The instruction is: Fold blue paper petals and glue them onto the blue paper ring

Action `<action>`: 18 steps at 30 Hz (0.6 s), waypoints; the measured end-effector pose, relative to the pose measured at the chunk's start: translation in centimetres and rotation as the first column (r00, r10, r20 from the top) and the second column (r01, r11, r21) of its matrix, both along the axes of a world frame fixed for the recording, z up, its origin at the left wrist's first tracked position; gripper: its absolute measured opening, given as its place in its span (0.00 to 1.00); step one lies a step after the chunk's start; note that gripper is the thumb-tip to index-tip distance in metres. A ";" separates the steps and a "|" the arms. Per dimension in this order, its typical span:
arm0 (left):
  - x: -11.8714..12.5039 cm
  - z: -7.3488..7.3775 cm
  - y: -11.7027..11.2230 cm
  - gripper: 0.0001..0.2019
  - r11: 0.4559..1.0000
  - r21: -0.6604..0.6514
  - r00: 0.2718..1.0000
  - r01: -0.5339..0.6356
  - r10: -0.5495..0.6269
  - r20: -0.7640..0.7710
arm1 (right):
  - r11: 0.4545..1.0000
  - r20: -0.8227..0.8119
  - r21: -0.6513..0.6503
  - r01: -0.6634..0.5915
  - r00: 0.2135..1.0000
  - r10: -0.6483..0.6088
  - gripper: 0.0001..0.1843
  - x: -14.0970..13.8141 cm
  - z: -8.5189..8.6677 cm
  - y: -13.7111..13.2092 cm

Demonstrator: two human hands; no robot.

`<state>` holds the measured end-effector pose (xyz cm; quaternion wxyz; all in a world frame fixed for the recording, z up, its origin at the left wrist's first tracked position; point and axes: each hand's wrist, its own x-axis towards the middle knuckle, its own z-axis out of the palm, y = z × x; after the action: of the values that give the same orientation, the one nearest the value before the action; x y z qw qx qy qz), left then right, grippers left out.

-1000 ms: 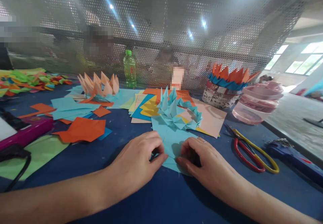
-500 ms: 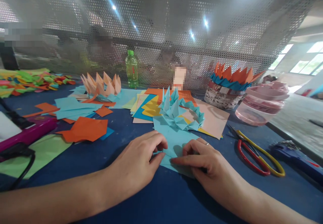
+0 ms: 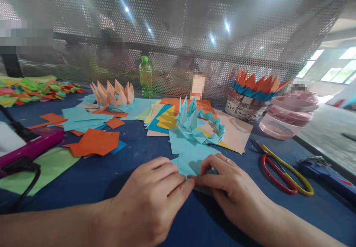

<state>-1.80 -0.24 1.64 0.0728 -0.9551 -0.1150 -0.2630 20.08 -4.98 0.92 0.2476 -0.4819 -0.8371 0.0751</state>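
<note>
Left hand (image 3: 158, 197): had moved inward — fingertips pinching the sheet (image 3: 190, 162)'s near edge, on the blue crown (image 3: 191, 122)'s near side.
Right hand (image 3: 229, 178): finger against that edge; pinching or not, couldn't tell.
Sheet: ran from the fingertips toward the crown — neither hand clearly nearer, long axis unclear.

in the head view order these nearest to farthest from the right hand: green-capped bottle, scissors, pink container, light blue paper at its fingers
1. Light blue paper: touching the right hand
2. Scissors: to the right
3. Pink container: right, behind the scissors
4. Green-capped bottle: far back, left
</note>
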 end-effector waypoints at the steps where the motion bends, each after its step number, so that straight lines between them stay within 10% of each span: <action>1: 0.0 0.0 -0.1 0.15 1.000 0.000 1.000 0.004 -0.004 -0.007 | 1.000 0.007 0.004 0.000 1.000 0.000 0.27 0.0 0.1 0.0; 18: 0.7 0.4 -1.0 0.10 0.984 0.144 0.992 -0.102 0.091 0.082 | 0.997 0.050 0.069 -0.039 0.998 0.035 0.22 -0.1 0.4 0.1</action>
<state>-1.12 -1.28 2.03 0.1516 -0.9299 -0.1442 -0.3027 19.98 -4.91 1.37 0.2427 -0.4590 -0.8538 0.0385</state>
